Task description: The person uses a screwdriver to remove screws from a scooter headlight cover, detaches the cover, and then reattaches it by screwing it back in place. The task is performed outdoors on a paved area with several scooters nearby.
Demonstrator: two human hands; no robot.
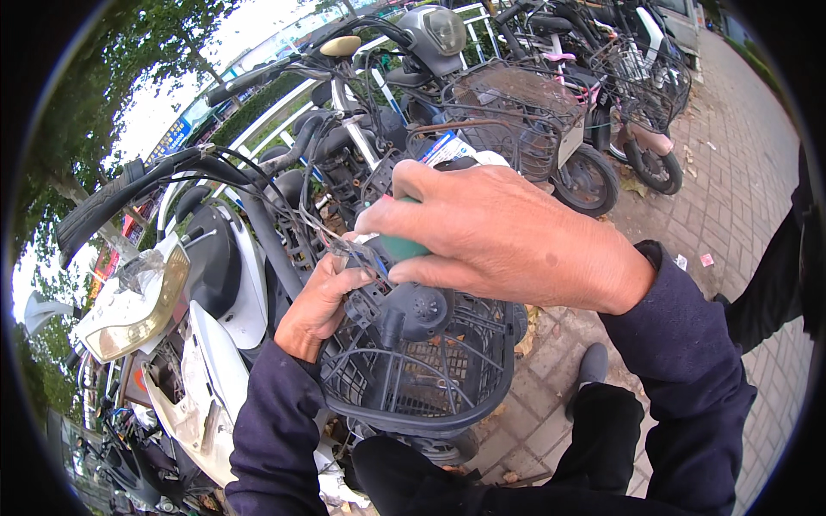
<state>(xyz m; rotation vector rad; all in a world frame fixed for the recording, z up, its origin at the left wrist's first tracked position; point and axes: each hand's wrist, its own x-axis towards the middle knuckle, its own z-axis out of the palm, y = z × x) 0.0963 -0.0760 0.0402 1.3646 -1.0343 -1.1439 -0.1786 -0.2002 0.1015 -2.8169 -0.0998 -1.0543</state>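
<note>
My right hand is closed round a rounded green object, with a speck of red showing near the fingertips. My fingers hide most of it, so I cannot tell its kind. Just below and left of it, my left hand pinches some thin wires with a shiny, clear piece among them. Both hands meet over the front of an electric bike or scooter, above a round black headlamp-like housing. Under the housing hangs a black basket of mesh and bars.
A white scooter with a yellowed headlight stands close at the left, its black handlebar grip jutting out. Farther off are a rusty wire basket and several parked bikes. Brick paving runs along the right, where another person's dark-clothed leg shows.
</note>
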